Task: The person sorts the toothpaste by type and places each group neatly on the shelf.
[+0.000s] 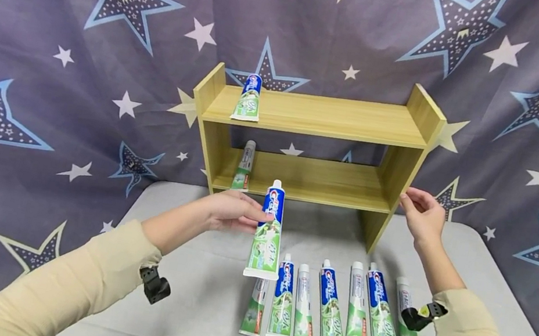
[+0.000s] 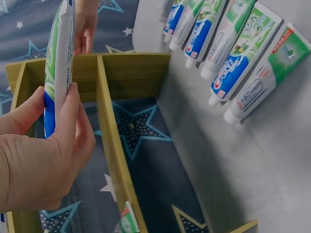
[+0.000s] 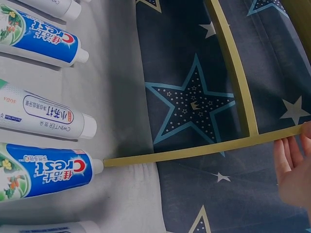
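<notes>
My left hand (image 1: pixel 237 212) pinches a blue and green Crest toothpaste tube (image 1: pixel 266 244), cap up, in front of the wooden shelf (image 1: pixel 320 116). In the left wrist view the thumb and fingers grip this toothpaste tube (image 2: pixel 59 73) by its edges. My right hand (image 1: pixel 422 214) holds the right side panel of the shelf, its fingers at the panel's edge, as the right wrist view also shows with the hand (image 3: pixel 296 167). Another Crest tube (image 1: pixel 249 98) lies at the left of the upper board. A white and green tube (image 1: pixel 244 165) stands at the left of the lower board.
Several toothpaste tubes lie in a row on the grey-white table (image 1: pixel 185 296), caps toward the shelf, among them a Crest tube (image 1: pixel 332 307) and a white and green tube (image 1: pixel 305 312). A star-patterned cloth (image 1: pixel 71 119) hangs behind the shelf.
</notes>
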{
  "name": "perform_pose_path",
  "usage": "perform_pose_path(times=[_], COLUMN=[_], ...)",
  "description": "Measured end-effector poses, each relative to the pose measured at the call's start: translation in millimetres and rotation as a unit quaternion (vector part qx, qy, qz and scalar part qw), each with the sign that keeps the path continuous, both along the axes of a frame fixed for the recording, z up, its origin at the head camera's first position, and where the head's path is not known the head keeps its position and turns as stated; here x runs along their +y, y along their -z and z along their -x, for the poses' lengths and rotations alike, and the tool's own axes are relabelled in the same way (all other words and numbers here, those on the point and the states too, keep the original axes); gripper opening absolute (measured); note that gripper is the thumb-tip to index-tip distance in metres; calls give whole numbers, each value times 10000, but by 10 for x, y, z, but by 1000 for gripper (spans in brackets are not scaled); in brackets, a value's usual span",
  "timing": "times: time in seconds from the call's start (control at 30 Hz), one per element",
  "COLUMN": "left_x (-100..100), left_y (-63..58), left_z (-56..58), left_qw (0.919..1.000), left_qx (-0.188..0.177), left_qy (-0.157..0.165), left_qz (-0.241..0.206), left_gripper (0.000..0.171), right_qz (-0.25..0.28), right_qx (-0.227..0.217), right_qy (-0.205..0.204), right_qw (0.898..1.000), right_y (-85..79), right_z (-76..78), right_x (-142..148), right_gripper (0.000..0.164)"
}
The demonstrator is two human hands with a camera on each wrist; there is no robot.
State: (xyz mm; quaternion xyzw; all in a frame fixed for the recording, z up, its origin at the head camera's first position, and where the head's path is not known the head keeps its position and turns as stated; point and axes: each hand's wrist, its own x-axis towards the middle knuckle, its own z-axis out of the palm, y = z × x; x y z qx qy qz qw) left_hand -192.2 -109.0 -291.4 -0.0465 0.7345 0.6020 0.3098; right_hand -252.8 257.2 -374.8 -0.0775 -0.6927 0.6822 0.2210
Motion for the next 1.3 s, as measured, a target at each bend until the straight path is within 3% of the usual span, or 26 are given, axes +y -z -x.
perform_pose_path(times=[0.4,0.63,0.93,1.3], left_x=[-14,3,24,77], left_y=[-256,-390,-536,-727], left_z=[48,69,92,102], left_qw=[9999,9996,9994,9991], left_qx=[59,186,214,258], left_qy=[127,187,240,321], left_qz=[-60,86,97,87], left_gripper=[24,38,38,42], right_qz=[38,-21,30,164], right_qx=[-80,-52,45,-74], right_qy=[-21,-40,-62,-22], right_qw=[10000,10000,10000,9998], right_y=[-4,-18,-10,-15], right_z=[0,-26,-34,-20], right_x=[3,-9,-13,-16], right_gripper=[13,18,24,16])
